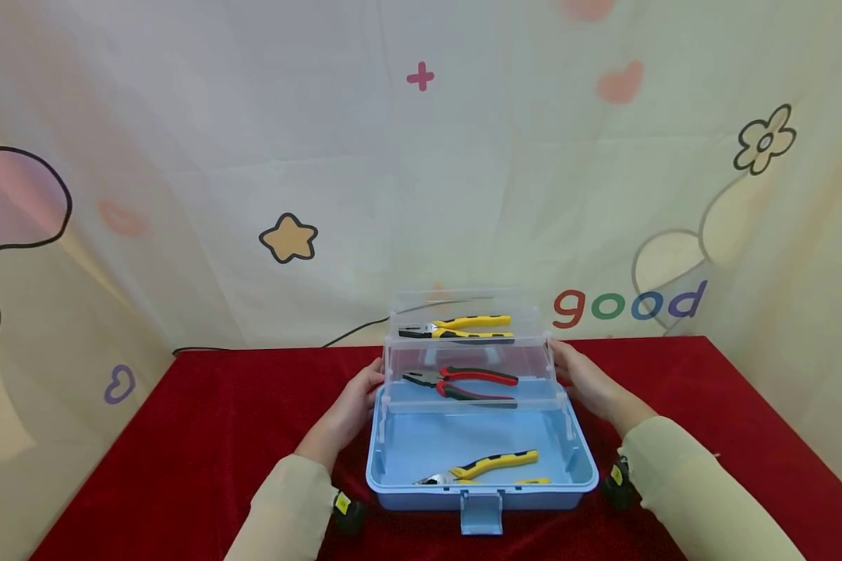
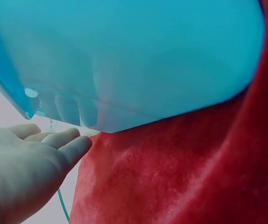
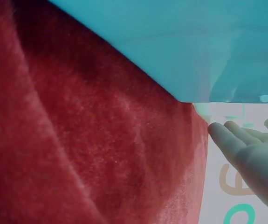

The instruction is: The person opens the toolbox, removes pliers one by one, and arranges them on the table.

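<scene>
A light blue toolbox stands unfolded in the head view, with clear stepped trays raised at its back. Yellow-and-black pliers lie in the top tray, red-and-black pliers in the one below. Another yellow-handled pair of pliers rests in the blue base, partly hidden by the front rim. My left hand is at the box's rear left side, its fingers extended in the left wrist view. Opposite it, my right hand reaches along the rear right side, fingers extended. Contact with the trays is unclear.
Red cloth covers the table. Behind it hangs a pale printed curtain. A thin black cable runs along the back edge. The box's blue latch hangs down in front.
</scene>
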The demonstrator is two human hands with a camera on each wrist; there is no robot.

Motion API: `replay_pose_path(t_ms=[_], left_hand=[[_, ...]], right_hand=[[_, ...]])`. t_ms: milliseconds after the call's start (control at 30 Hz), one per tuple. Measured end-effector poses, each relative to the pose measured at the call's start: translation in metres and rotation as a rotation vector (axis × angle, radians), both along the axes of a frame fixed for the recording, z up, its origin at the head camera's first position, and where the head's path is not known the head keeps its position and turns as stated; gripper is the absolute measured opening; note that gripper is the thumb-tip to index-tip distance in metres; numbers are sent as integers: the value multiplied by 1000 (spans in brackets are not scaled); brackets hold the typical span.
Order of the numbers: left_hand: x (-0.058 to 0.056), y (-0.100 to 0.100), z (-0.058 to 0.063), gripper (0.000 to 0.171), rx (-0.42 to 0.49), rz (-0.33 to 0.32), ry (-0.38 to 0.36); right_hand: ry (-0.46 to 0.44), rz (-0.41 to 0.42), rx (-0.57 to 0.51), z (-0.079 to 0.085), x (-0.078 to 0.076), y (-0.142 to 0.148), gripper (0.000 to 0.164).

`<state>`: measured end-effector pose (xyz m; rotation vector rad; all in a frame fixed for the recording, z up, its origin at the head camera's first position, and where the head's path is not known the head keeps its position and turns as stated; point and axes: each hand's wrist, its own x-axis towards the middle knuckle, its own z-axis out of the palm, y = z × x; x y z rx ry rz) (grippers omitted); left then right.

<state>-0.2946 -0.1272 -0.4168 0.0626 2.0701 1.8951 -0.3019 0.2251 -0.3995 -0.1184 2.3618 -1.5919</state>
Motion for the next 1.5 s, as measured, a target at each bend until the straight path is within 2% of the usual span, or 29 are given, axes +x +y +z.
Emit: replay_pose_path(t_ms=[333,533,800,933,1133,1367,1500], left_hand=[[4,-3,6,75,-68,-23,70],[13,-5,9,72,-151,-16,123],[22,-10,10,81,-292,-28,189],[25,-13,10,86,-335,-67,214],[34,-18,13,91,-383,-106,204],[45,-19,17,75,-401,-80,203],[48,-18,19,61,-365,-65,180]], right_hand=[[49,-23,76,8,1,1,70],[51,-41,119,10,2,1,70],[73,-66,167,15,4,1,73],[128,-66,223,23,7,1,71],[230,-63,320,37,11,-3,66],[306,-62,389,48,12,-8,61],[358,-62,435,55,11,-11,58]])
